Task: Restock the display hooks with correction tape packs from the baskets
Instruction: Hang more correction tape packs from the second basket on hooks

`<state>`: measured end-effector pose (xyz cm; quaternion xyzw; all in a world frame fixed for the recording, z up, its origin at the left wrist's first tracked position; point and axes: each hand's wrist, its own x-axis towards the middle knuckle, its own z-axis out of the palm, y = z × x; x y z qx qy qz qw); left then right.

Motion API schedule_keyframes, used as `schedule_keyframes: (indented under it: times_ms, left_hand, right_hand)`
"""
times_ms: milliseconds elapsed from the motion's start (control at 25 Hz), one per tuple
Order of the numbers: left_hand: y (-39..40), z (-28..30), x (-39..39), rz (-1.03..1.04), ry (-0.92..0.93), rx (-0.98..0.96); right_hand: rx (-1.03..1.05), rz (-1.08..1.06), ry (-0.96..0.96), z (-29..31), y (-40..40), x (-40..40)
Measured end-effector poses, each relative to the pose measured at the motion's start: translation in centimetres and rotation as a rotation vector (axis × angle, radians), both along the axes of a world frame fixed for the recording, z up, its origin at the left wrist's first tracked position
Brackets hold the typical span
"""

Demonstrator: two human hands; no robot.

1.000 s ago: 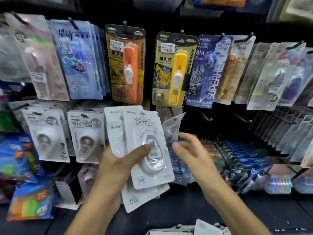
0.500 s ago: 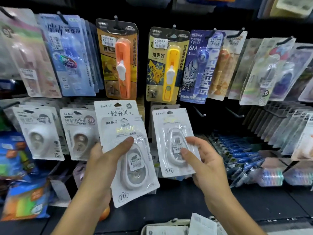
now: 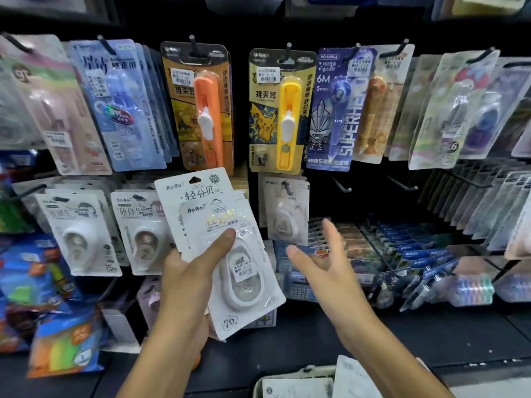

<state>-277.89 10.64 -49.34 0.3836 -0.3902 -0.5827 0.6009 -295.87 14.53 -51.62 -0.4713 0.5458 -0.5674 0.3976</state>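
Correction tape packs [image 3: 230, 262] remain in hand: the left hand [image 3: 189, 282] holds a small fanned stack of white blister packs in front of the lower row of hooks, thumb pressed across the face of the front pack and the other fingers hidden behind the stack. At least two packs show in that stack; whether there are more behind cannot be told.

One pack of the same white kind [image 3: 284, 208] hangs on a hook [image 3: 286, 187] in the middle of the lower row, just right of the held stack. It appears to be alone or nearly alone on that hook, so this position looks only begun.

The right hand [image 3: 316, 254] is empty, fingers [image 3: 330, 234] straight and spread, palm turned toward the held stack and apart from the hung pack.

Two further hooks [image 3: 342, 186] to the right in the same row stand bare. To the left, the white packs [image 3: 83, 234] on neighbouring hooks look stocked.

A basket [image 3: 287, 380] shows at the lower edge of the view with more carded stock inside; its contents cannot be identified.

Judgement: restocking is under way and early to middling. Outstanding work: hang the packs in hand, then draw more from the basket for the bare hooks if they belong to this item.
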Motion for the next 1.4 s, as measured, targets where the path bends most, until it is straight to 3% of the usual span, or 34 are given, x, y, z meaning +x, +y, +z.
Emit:
schedule_keyframes:
  times_ms: [160, 360, 480, 600, 800, 880, 1000, 1080, 1160, 1240, 1320, 1400]
  left_hand:
    - [0.2, -0.4, -1.2, -0.038, 0.022, 0.049]
    - [-0.4, -0.2, 0.0, 0.065, 0.089, 0.099]
    - [-0.6, -0.2, 0.4, 0.075, 0.071, 0.085]
    - [-0.6, -0.2, 0.0, 0.108, 0.021, 0.093]
    - [0.1, 0.1, -1.0, 0.126, -0.086, 0.037]
    - [0.2, 0.2, -1.1, 0.132, -0.112, 0.011]
    - [-0.1, -0.3, -1.5, 0.115, -0.21, -0.069]
    - [-0.1, -0.5, -2.0, 0.01, -0.245, -0.157]
    - [0.1, -0.3, -2.6, -0.269, -0.25, -0.222]
    - [-0.2, -0.5, -2.5, -0.542, -0.239, -0.207]
    - [-0.4, -0.4, -2.1, -0.621, -0.335, -0.212]
    - [-1.0, -0.7, -1.8, -0.445, -0.711, -0.38]
  right_hand:
    - [-0.071, 0.196, 0.024, -0.7, 0.4, 2.1]
    - [-0.193, -0.103, -0.038, -0.3, 0.4, 0.9]
    - [-0.203, -0.296, 0.083, -0.8, 0.9, -0.5]
    - [-0.201, -0.351, 0.139, -0.9, 0.9, -0.1]
    - [-0.161, -0.402, -0.004, -0.9, 0.7, 0.6]
    - [-0.113, -0.386, 0.003, -0.8, 0.6, 0.3]
    - [-0.026, -0.155, 0.076, -0.8, 0.7, 0.4]
    - [-0.041, 0.079, 0.098, -0.4, 0.6, 1.4]
    - [-0.079, 0.284, 0.159, 0.1, 0.2, 2.6]
    - [-0.112, 0.23, 0.134, 0.8, -0.5, 2.7]
    - [-0.084, 0.034, -0.015, 1.2, -0.9, 1.5]
    - [-0.019, -0.028, -0.154, 0.8, -0.5, 0.0]
